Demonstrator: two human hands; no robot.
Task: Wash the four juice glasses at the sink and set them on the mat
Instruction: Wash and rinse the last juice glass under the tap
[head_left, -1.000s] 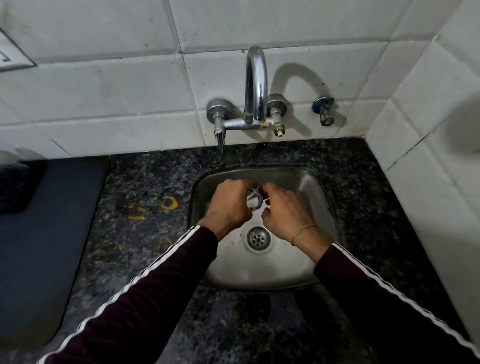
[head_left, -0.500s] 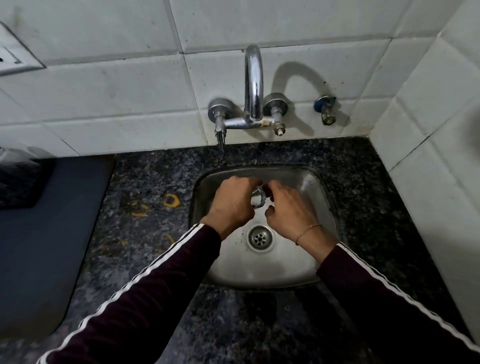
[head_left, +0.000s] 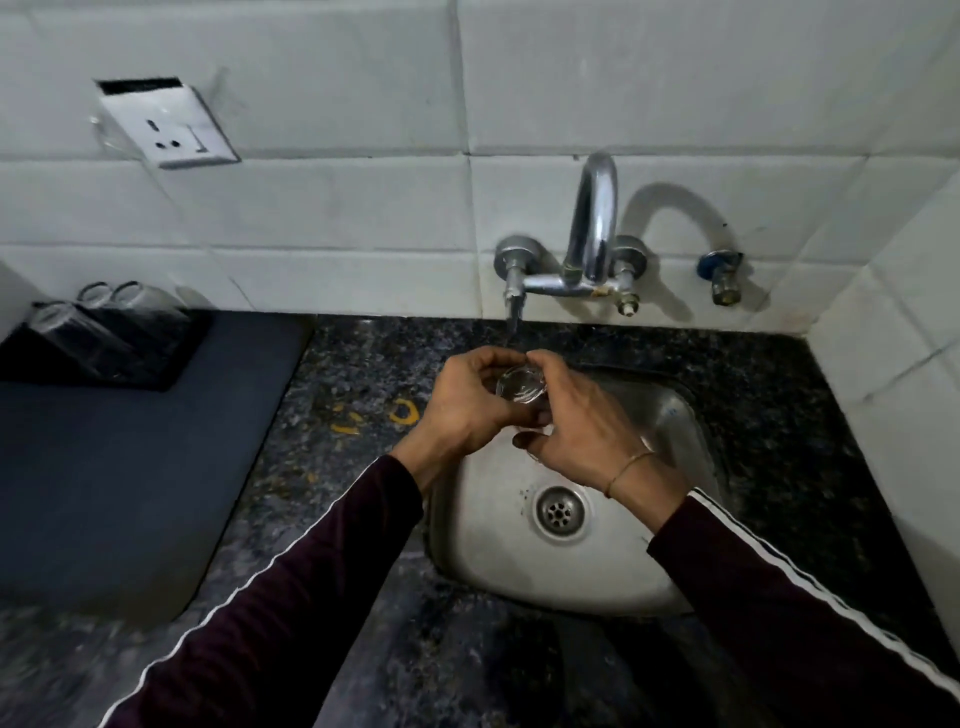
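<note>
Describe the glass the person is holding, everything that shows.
The glass is small, clear and looks like plain glass, with a round end facing the camera. It is tilted, held over the back left corner of the sink, just below the small side spout. The left hand and the right hand both grip it, fingers curled round its sides. Whether water runs onto it cannot be told.

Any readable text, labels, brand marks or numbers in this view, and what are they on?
None readable.
Wall socket: holes and a switch only, no lettering visible.
Countertop: yellow marks, not legible as letters.
Tap, sink and held glass: no markings visible.
</note>
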